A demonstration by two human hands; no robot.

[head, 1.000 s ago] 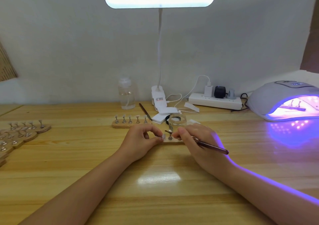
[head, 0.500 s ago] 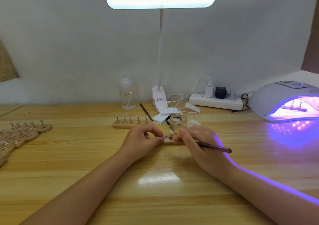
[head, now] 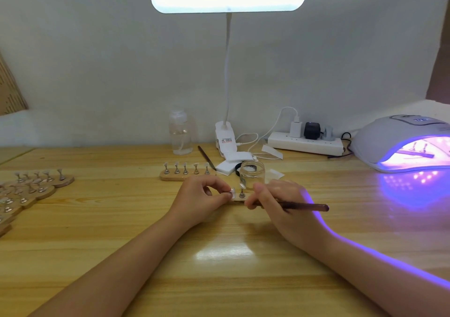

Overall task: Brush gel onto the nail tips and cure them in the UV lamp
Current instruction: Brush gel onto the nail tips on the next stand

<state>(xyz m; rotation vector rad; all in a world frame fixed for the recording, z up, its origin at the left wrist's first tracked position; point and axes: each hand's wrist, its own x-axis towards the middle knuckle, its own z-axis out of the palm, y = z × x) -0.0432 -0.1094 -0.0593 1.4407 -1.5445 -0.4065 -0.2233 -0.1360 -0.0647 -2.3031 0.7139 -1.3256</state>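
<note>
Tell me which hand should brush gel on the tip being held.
Right. The right hand already grips the brush beside the nail tip, while the left hand pinches that tip steady.

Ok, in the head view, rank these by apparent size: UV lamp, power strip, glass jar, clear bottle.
1. UV lamp, cut off by the frame edge.
2. power strip.
3. clear bottle and glass jar: bottle looks somewhat bigger, but the jar is nearer and partly hidden, so unsure.

Both forearms reaching in over the tabletop's near edge, converging mid-table. Left hand (head: 198, 196) curled, fingertips pinching. Right hand (head: 280, 203) curled in a pen-like grip.
</note>
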